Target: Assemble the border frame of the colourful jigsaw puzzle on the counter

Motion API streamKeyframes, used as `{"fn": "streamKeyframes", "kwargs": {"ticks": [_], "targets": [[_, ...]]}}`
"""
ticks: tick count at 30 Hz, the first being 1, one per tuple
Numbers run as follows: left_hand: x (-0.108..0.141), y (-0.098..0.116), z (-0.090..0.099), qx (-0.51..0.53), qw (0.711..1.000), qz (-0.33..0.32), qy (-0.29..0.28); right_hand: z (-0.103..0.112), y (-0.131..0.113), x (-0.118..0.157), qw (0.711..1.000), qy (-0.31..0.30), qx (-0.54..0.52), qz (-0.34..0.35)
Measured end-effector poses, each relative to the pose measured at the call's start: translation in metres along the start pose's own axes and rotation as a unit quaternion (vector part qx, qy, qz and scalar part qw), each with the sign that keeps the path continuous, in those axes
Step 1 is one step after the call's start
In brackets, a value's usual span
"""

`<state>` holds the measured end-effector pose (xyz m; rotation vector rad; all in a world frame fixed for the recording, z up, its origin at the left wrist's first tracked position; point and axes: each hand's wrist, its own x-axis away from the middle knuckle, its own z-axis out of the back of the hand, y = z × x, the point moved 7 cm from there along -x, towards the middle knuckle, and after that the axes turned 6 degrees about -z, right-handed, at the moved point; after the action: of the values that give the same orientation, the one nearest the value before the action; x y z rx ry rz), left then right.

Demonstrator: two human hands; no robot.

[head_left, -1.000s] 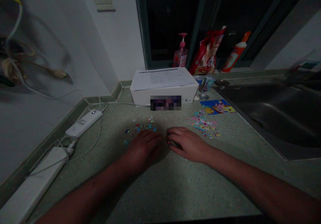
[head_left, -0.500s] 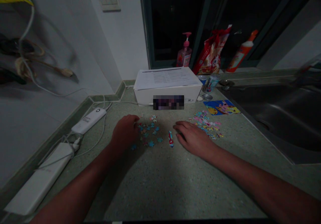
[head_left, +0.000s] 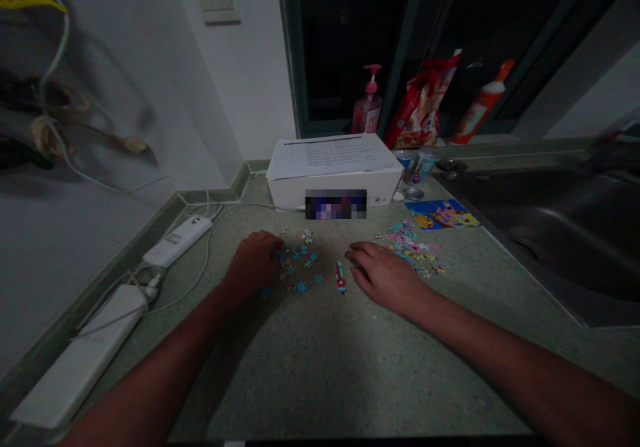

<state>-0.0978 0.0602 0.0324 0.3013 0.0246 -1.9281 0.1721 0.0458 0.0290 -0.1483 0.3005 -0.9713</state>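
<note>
My left hand (head_left: 254, 261) is at the left edge of a loose group of mostly blue jigsaw puzzle pieces (head_left: 302, 287). Its fingers are curled down and pressed together; whatever lies under the fingertips is hidden. A short joined strip of red, white and blue puzzle pieces (head_left: 341, 277) lies on the counter between my hands. Just right of that strip, my right hand (head_left: 387, 275) rests palm down with its fingers stretched out, holding nothing visible. Beyond its knuckles spreads a pile of pink, yellow and blue puzzle pieces (head_left: 403, 231).
Behind the pieces stands a white box (head_left: 285, 190) with a printed sheet on top. A colourful cartoon picture card (head_left: 442, 214) lies beside the sink (head_left: 550, 233). A can (head_left: 421, 167) stands near the box. White power strips (head_left: 85, 353) and cables run along the left wall.
My left hand has shifted slightly right, its fingertips now closer to the blue pieces. The right hand and the joined strip have stayed in place.
</note>
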Motion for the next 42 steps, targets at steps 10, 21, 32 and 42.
{"fn": "streamKeyframes", "kwargs": {"ticks": [10,21,32,42], "targets": [[-0.002,-0.008,-0.003,0.036,0.999,0.001,-0.009,0.000,0.000,0.000,1.000,0.001,0.006,-0.001],[-0.004,-0.020,-0.009,0.056,0.998,-0.011,-0.018,0.001,-0.002,-0.001,1.000,-0.008,0.006,-0.004],[-0.005,-0.025,-0.006,0.067,0.997,0.027,-0.010,-0.001,0.000,-0.001,1.000,-0.004,0.010,-0.003],[-0.002,-0.027,-0.001,0.209,0.970,0.120,0.003,0.000,0.000,0.000,1.000,-0.002,0.007,0.002]]}}
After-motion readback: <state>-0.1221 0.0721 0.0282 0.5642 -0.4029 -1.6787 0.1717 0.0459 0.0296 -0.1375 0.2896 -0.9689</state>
